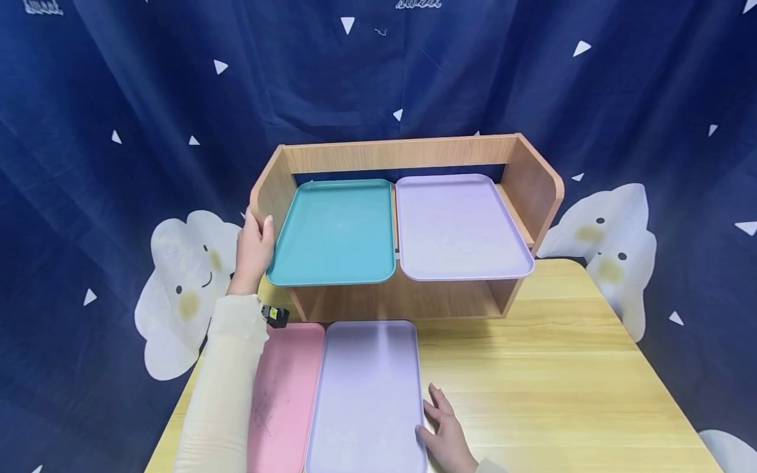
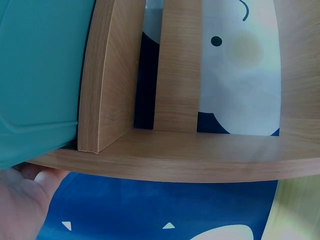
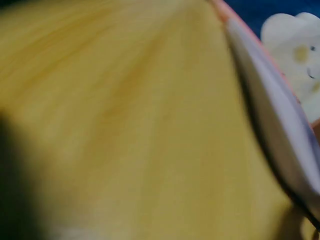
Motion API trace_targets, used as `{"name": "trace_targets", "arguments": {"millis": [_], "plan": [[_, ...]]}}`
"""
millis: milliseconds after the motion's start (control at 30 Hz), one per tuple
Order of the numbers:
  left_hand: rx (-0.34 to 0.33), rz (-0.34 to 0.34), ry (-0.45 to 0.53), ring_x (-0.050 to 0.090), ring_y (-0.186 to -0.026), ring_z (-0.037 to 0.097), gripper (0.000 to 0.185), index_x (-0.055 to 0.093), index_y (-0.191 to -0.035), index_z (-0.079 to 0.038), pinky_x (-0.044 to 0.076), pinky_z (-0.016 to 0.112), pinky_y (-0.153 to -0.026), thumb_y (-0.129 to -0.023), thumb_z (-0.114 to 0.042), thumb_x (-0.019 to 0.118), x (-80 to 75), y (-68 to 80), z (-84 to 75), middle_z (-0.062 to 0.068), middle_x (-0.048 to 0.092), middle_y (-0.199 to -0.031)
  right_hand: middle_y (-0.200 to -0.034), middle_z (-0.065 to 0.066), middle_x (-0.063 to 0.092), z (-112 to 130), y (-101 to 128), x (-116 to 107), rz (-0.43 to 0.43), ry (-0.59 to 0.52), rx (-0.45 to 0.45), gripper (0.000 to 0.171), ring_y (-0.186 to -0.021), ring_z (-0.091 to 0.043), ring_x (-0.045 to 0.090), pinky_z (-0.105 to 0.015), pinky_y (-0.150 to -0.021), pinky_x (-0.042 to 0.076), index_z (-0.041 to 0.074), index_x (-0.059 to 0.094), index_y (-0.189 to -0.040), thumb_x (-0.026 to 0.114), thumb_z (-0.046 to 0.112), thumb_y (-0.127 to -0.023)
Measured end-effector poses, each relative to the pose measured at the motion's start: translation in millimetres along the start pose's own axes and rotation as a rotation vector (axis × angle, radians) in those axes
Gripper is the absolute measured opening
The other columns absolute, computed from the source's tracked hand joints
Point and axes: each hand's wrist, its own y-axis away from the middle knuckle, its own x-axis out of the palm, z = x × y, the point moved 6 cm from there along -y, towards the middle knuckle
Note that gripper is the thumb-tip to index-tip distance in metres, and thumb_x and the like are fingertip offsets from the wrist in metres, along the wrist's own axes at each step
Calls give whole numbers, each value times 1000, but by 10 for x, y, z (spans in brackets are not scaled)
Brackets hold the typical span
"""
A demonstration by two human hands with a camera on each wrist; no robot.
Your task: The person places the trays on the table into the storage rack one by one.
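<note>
From my seat the right wrist view is smeared throughout; I make out only the yellow desk point(image 3: 125, 125) and the lilac tray point(image 3: 280, 135) edge, with no fingers showing; the pink tray point(image 1: 284, 401) is partly covered by the left sleeve point(image 1: 227, 387) and runs off the head view's bottom edge; the left hand point(image 2: 22, 200) is cut by the left wrist view's corner, its grip on the shelf point(image 2: 175, 160) unclear; a small black item point(image 1: 275, 316) by the sleeve is too small to tell.

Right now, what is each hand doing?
Left hand: grips the shelf's left side panel, beside the teal tray.
Right hand: open, fingers touching the lilac tray edge.
</note>
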Motion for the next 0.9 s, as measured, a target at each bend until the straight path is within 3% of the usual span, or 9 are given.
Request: {"name": "trace_targets", "arguments": {"millis": [100, 333, 467, 600, 733, 900], "plan": [[10, -5, -6, 48, -123, 35, 55, 24, -148, -13, 38, 52, -101, -100, -37, 35, 0, 1, -7, 22, 46, -138, -149, -24, 26, -12, 14, 17, -17, 56, -16, 52, -138, -44, 16, -57, -106, 15, -12, 54, -123, 70, 6, -76], [-17, 2, 2, 47, -125, 34, 55, 23, -149, -15, 37, 52, -102, -100, -38, 35, -6, 8, 5, 19, 44, -141, -147, -25, 30, 51, 42, 11, -35, 63, -49, 48, -136, -47, 20, -55, -104, 18, -14, 53, -122, 66, 1, -78], [-17, 8, 0, 46, -126, 34, 55, 23, -149, -14, 37, 52, -102, -100, -37, 35, -3, 10, 0, 19, 44, -141, -147, -24, 31, 48, 35, -5, -61, 25, -11, 45, -134, -45, 27, -48, -104, 27, -16, 48, -125, 56, -6, -82], [-22, 3, -4, 46, -126, 34, 55, 22, -149, -14, 37, 52, -103, -100, -37, 35, -8, 11, -1, 19, 44, -142, -144, -26, 34, 52, 23, -60, -122, -15, -27, 42, -129, -46, 35, -47, -100, 33, -20, 47, -123, 48, -14, -81], [-28, 3, -6, 47, -125, 34, 56, 22, -149, -15, 37, 52, -102, -100, -38, 35, -12, 7, 5, 18, 44, -141, -141, -28, 38, 60, 15, -133, -162, -39, -34, 41, -128, -46, 36, -49, -101, 31, -20, 48, -122, 48, -16, -81], [-31, 15, -5, 47, -126, 34, 56, 21, -149, -16, 37, 52, -102, -100, -39, 35, -4, 9, 14, 17, 44, -142, -137, -31, 42, 86, -6, -219, -131, -64, 2, 40, -127, -46, 38, -49, -102, 30, -19, 44, -127, 47, -10, -88]]}}
